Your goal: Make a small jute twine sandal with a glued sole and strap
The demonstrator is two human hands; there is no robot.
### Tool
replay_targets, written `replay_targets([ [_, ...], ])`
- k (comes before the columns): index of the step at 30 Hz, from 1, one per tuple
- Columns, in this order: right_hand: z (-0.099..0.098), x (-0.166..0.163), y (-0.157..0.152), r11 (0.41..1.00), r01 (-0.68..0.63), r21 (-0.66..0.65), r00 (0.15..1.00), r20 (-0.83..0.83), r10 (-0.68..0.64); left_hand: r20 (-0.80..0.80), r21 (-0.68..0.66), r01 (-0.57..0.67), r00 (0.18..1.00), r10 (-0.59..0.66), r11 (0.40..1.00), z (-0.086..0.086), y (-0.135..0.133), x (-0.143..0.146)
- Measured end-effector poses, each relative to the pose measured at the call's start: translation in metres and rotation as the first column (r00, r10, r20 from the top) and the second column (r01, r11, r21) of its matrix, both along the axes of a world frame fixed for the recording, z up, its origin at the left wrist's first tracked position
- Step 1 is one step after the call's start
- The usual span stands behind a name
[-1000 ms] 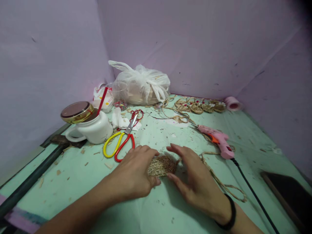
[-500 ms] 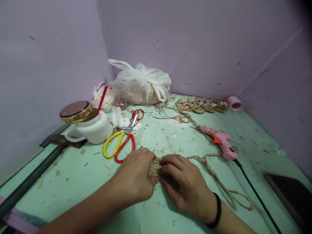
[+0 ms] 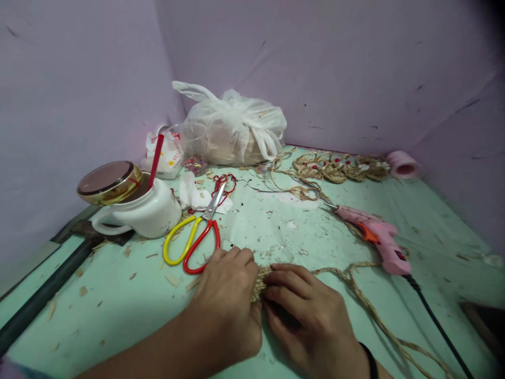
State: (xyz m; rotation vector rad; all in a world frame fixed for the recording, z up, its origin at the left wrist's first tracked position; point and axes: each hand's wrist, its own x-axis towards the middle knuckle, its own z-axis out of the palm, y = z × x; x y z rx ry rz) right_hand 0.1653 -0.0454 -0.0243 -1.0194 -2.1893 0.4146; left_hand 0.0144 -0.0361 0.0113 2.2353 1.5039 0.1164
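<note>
rope coil (image 3: 261, 280): on the green table (image 3: 118, 295), between 2 hands | left hand (image 3: 231, 302), right hand (image 3: 311, 321): fingers pinch its edges | light, rough, bendy; hold by rim

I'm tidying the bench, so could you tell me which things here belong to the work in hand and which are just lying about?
In hand:
left hand and right hand pressed on the woven straw piece
braided straw rope trailing from it

Lying about:
scissors
glue gun
white mug
plastic bag
</note>
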Motion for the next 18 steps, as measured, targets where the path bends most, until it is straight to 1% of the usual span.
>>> replay_targets([
  [3,0.002,0.001,0.002,1.0,-0.002,-0.024,1.0,0.018,0.002,0.012,-0.023,0.005,1.0,-0.005,1.0,0.004,0.0,-0.002],
  [5,0.005,0.005,0.002,0.996,-0.02,-0.084,0.999,0.044,0.023,0.047,-0.053,0.009,0.999,-0.006,0.999,0.006,0.0,-0.006],
  [7,0.008,0.012,0.001,0.988,-0.052,-0.148,0.997,0.049,0.06,0.097,-0.096,0.016,0.995,-0.007,0.995,0.005,0.002,-0.011],
  [9,0.008,0.018,-0.001,0.984,-0.055,-0.167,0.998,0.017,0.059,0.142,-0.113,-0.003,0.99,0.019,0.994,0.002,0.005,-0.016],
  [12,0.007,0.024,-0.001,0.994,0.034,-0.1,0.998,-0.052,-0.04,0.194,-0.089,-0.057,0.978,0.074,0.994,-0.002,0.008,-0.021],
  [14,0.008,0.024,0.001,0.992,0.12,-0.042,0.987,-0.106,-0.124,0.209,-0.076,-0.067,0.974,0.081,0.995,-0.002,0.009,-0.023],
  [15,0.01,0.024,0.002,0.986,0.161,-0.034,0.976,-0.144,-0.165,0.216,-0.069,-0.069,0.973,0.082,0.995,-0.001,0.01,-0.023],
  [16,0.013,0.025,0.002,0.981,0.188,-0.056,0.962,-0.191,-0.196,0.229,-0.057,-0.081,0.969,0.092,0.995,0.001,0.01,-0.023],
  [18,0.019,0.03,-0.001,0.977,0.169,-0.134,0.939,-0.279,-0.2,0.272,-0.04,-0.145,0.95,0.15,0.989,0.006,0.01,-0.023],
])
